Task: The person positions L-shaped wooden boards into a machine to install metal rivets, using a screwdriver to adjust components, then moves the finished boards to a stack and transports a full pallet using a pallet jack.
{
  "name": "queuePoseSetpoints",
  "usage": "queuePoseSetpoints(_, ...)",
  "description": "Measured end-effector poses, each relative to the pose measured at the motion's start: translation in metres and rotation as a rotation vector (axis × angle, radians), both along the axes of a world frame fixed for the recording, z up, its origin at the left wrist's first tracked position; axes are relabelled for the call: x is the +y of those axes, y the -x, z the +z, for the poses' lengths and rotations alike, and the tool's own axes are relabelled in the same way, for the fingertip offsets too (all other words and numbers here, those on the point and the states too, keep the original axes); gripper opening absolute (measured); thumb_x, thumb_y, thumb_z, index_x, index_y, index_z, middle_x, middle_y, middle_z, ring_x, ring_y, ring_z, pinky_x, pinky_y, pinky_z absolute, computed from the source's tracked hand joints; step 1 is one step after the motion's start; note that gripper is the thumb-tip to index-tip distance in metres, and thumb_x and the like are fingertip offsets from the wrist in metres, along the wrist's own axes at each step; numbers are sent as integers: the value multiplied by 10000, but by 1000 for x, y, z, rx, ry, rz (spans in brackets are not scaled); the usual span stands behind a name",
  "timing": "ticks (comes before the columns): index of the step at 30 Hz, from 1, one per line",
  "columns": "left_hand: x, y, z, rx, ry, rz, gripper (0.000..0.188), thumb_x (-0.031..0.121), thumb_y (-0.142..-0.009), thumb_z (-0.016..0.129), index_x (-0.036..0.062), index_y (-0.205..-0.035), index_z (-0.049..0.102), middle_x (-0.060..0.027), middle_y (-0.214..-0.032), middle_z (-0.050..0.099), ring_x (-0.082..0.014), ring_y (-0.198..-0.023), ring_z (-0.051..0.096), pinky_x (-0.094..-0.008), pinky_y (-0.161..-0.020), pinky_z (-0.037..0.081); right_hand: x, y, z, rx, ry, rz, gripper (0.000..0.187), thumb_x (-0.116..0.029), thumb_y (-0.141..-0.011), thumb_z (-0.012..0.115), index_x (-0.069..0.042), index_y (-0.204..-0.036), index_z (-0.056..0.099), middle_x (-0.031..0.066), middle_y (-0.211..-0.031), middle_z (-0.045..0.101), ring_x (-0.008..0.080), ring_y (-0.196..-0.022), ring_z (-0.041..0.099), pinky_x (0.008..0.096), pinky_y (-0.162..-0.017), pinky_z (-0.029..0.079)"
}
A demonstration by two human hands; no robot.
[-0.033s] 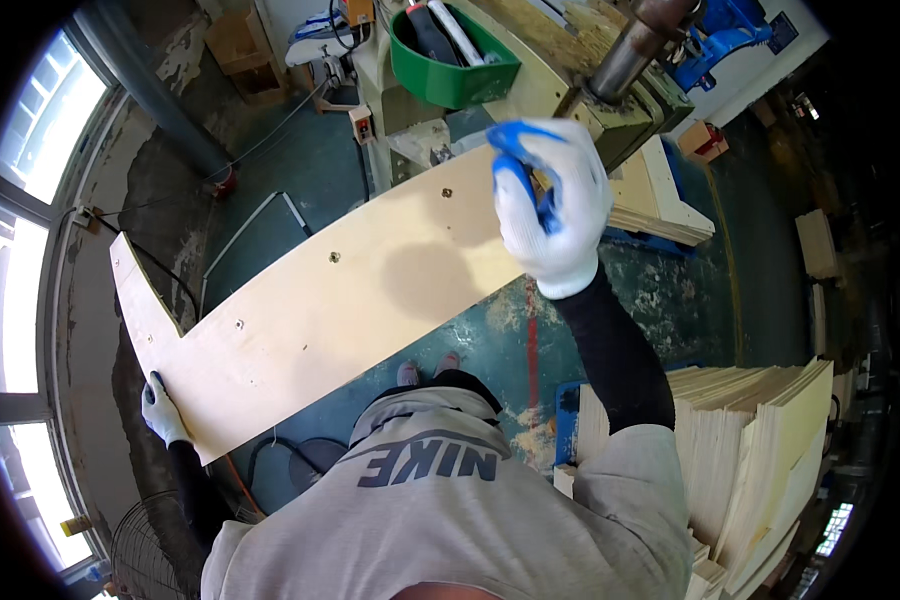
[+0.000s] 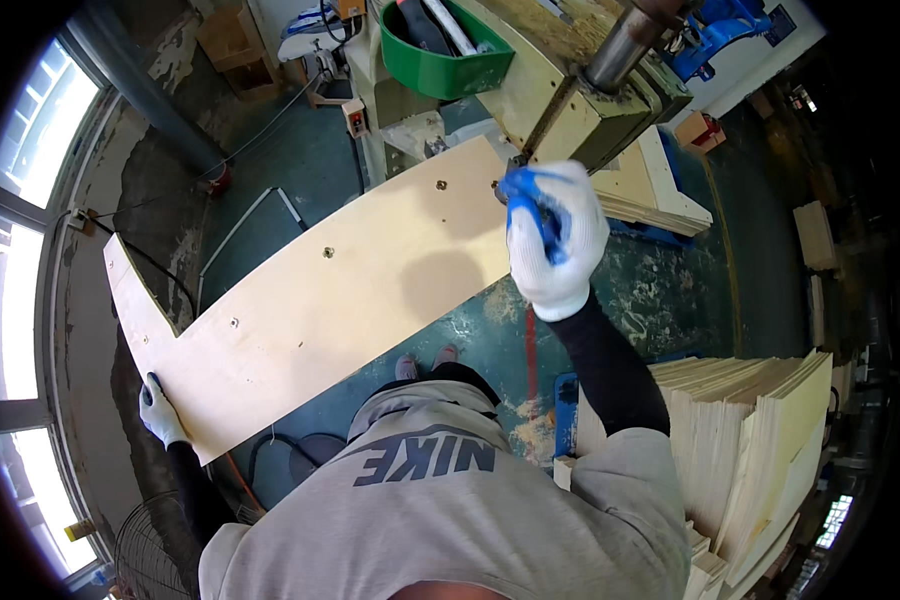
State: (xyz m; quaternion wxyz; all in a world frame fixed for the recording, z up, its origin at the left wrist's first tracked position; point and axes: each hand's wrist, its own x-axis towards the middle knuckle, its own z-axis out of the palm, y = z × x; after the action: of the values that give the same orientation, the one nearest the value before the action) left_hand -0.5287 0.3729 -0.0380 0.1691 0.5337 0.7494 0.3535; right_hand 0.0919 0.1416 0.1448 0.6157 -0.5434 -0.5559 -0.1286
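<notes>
A long, pale plywood panel [image 2: 360,290] with an angled leg at its left end lies slantwise before me. Several small metal inserts [image 2: 328,253] are set in its face. My left hand [image 2: 160,412], in a white and blue glove, is closed around the panel's lower left corner. By the panel's right end, my gloved right hand [image 2: 558,238] has its fingers curled together, below a machine's steel column [image 2: 620,50]. Whatever those fingers may hold is hidden. Dark metal [image 2: 516,162] shows just beyond the fingertips.
A green bin [image 2: 448,72] with tools is fixed to the machine at the top. Stacked plywood pieces [image 2: 740,430] stand at lower right, and more boards [image 2: 645,195] lie right of the machine. A wire fan guard [image 2: 155,540] is at lower left, with cables on the floor.
My right hand has moved slightly down and back toward me, uncovering the panel's right end and the dark metal there. My left hand keeps its grip on the corner.
</notes>
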Motion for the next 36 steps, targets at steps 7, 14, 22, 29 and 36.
queuePoseSetpoints(7, -2, 2, 14, -45, -29, -6, 515, 436, -1000, 663, -40, -1191, 713, -51, -1019, 735, -122, -891, 608, -291, -834, 492, -83, 30, -181, 1449, 380, -138, 349, -382, -994, 663, -86, -1159, 578, -1, -878, 620, 88, -618, 578, 238, -538, 421)
queuePoseSetpoints(14, -9, 7, 29, -16, -22, -29, 528, 441, -1004, 658, -42, -1212, 709, -56, -1049, 738, -127, -926, 626, -282, -863, 500, -18, 20, -184, 1347, 261, -7, 263, -371, -981, 681, -121, -1041, 625, -42, -784, 563, 47, -571, 514, 210, -475, 381)
queuePoseSetpoints(22, -2, -5, 34, -46, 2, -51, 501, 402, -1014, 655, -54, -1217, 703, -58, -1059, 738, -123, -920, 623, -273, -852, 502, -15, 14, -172, 1410, 358, -78, 239, -288, -1016, 647, -75, -1122, 629, -41, -917, 593, 17, -771, 535, 200, -621, 430)
queuePoseSetpoints(29, 0, 0, 24, -3, 55, -56, 528, 423, -1014, 648, -51, -1243, 691, -76, -1082, 741, -137, -949, 635, -282, -877, 503, -21, 17, -173, 1382, 347, -75, 203, -242, -1012, 629, -84, -1137, 599, -47, -831, 560, 28, -632, 507, 215, -481, 394)
queuePoseSetpoints(36, 2, 22, 18, 4, 92, -45, 534, 438, -1024, 626, -33, -1271, 683, -74, -1109, 741, -140, -955, 634, -281, -887, 502, -33, 27, -169, 1389, 445, -64, 247, -258, -1014, 621, -65, -1165, 591, -29, -886, 584, 54, -734, 536, 228, -570, 446)
